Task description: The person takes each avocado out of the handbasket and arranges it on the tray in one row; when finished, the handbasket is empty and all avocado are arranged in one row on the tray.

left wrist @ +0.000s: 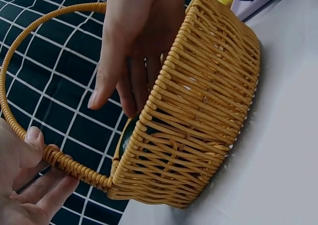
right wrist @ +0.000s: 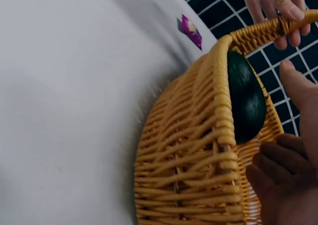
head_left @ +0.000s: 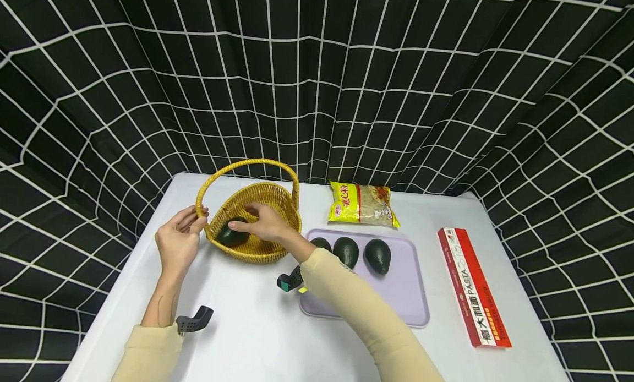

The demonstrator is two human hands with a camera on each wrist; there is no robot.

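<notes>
A yellow wicker basket (head_left: 255, 256) with a tall hoop handle stands at the left of the table. My left hand (head_left: 178, 240) pinches the handle near its left foot, as the left wrist view also shows (left wrist: 30, 170). One dark green avocado (right wrist: 244, 98) lies inside at the basket's left end. Over the basket's opening is my right hand (head_left: 267, 222), its thumb spread away from loosely bent fingers. Nothing lies in its grasp, and in the right wrist view a gap separates it from the avocado.
Several avocados (head_left: 378, 256) rest on a lilac tray (head_left: 401, 313) right of the basket, partly behind the right sleeve. A yellow pasta bag (head_left: 364, 205) lies behind the tray. A long red pasta box (head_left: 474, 288) lies at the right. Black gridded cloth (head_left: 317, 96) surrounds the table.
</notes>
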